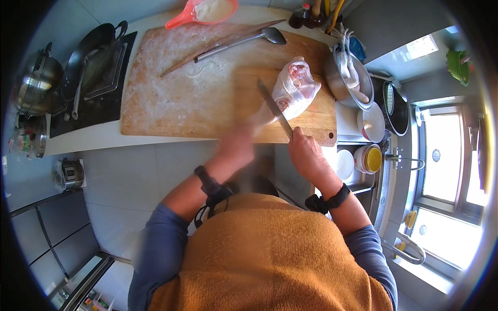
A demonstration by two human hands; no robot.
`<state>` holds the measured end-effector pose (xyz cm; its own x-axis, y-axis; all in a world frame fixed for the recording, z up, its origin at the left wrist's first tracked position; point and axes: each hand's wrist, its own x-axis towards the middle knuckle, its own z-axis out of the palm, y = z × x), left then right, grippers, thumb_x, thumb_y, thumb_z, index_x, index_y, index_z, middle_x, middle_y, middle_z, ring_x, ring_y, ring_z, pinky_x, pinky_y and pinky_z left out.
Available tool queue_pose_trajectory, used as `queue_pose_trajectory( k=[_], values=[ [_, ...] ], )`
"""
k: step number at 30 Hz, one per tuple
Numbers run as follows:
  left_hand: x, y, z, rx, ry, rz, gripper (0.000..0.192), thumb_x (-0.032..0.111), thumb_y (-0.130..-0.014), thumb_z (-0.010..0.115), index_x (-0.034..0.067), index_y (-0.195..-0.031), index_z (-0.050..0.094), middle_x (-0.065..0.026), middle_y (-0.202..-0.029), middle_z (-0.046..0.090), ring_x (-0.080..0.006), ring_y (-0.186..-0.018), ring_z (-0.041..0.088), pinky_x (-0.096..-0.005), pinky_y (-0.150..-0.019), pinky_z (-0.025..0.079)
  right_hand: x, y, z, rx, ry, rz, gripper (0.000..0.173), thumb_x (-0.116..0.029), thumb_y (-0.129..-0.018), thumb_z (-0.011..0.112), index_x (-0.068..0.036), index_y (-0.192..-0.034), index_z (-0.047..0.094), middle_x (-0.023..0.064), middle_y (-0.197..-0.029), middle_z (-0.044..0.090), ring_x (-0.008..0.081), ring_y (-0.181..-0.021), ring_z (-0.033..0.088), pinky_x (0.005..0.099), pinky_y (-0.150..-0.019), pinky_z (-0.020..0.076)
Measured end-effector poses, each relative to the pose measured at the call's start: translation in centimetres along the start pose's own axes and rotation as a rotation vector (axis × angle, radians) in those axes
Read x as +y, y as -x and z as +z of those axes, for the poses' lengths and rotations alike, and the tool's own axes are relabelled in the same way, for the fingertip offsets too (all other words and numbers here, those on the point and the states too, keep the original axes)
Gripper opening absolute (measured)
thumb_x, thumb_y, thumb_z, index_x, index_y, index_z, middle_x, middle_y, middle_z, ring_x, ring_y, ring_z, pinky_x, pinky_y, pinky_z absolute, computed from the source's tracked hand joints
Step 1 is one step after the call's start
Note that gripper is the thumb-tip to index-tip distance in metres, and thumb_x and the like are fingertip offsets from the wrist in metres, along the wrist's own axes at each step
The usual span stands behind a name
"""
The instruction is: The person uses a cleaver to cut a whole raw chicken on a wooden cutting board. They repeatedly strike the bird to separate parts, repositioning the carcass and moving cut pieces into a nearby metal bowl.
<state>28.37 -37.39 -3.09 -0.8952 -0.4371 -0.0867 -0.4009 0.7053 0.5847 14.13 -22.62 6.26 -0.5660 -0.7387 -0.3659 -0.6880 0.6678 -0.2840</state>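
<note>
A raw poultry carcass (294,89) lies on a wooden cutting board (328,123) near its right side. My right hand (307,154) grips the handle of a kitchen knife (274,107), whose blade crosses the carcass's near left part. My left hand (237,145), blurred, is closed around the end of a pale limb reaching from the carcass towards the board's front edge. Beneath these is a larger floured wooden board (155,87). A metal wok spatula (274,35) and a long wooden rolling pin (179,67) lie behind.
A metal bowl (334,85) holding poultry feet (352,76) stands right of the boards, near a white bowl (374,123). A red scoop (186,16) with flour is at the back. A wok (83,50) sits on the left hob; the sink (362,184) is at right.
</note>
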Motion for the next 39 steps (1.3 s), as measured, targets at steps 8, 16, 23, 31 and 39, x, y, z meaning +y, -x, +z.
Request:
queue_pose_trajectory(
  k=[8,16,23,31,39],
  values=[
    [0.0,0.2,1.5,-0.016,0.068,-0.052,0.023,0.005,-0.084,0.059,0.002,-0.107,0.058,-0.0238,-0.094,0.068,-0.0434,-0.085,0.068,-0.0530,-0.071,0.054,-3.1,-7.9,0.7,0.169,-0.063,-0.203,0.020,-0.011,-0.095,0.048,0.006,-0.105,0.048,0.0360,-0.084,0.064,0.0541,-0.083,0.063,0.0600,-0.073,0.0505],
    [-0.9,-0.2,2.3,0.066,0.300,-0.162,0.040,0.007,-0.086,0.053,0.012,-0.126,0.055,-0.0214,-0.109,0.067,-0.0439,-0.086,0.066,-0.0536,-0.077,0.053,1.6,0.0,-0.4,0.018,-0.005,-0.066,0.020,-0.017,-0.096,0.054,0.003,-0.100,0.049,0.0337,-0.076,0.062,0.0546,-0.078,0.061,0.0599,-0.071,0.0501],
    [0.3,0.8,2.5,-0.042,0.256,-0.111,0.022,0.006,-0.091,0.051,0.004,-0.111,0.061,-0.0219,-0.100,0.067,-0.0422,-0.089,0.067,-0.0513,-0.075,0.054,-0.4,-2.7,0.9,0.144,-0.080,-0.223,0.020,-0.014,-0.095,0.055,0.002,-0.103,0.047,0.0334,-0.077,0.062,0.0541,-0.073,0.061,0.0588,-0.065,0.0500],
    [-0.7,0.2,2.0,0.078,0.203,-0.146,0.032,0.002,-0.086,0.054,0.004,-0.117,0.058,-0.0198,-0.103,0.067,-0.0411,-0.091,0.067,-0.0517,-0.077,0.054,-1.8,-7.7,-0.6,0.133,-0.147,-0.252,0.028,-0.015,-0.095,0.052,0.004,-0.116,0.054,0.0329,-0.085,0.064,0.0519,-0.083,0.063,0.0545,-0.073,0.0509],
    [0.5,1.6,1.3,0.143,0.183,-0.153,0.034,0.003,-0.090,0.051,0.000,-0.123,0.057,-0.0207,-0.110,0.065,-0.0392,-0.098,0.066,-0.0489,-0.081,0.054,-0.7,-2.5,-1.2,0.225,-0.099,-0.134,0.020,-0.019,-0.097,0.055,0.001,-0.097,0.053,0.0313,-0.076,0.062,0.0513,-0.075,0.062,0.0550,-0.067,0.0505]
  ],
)
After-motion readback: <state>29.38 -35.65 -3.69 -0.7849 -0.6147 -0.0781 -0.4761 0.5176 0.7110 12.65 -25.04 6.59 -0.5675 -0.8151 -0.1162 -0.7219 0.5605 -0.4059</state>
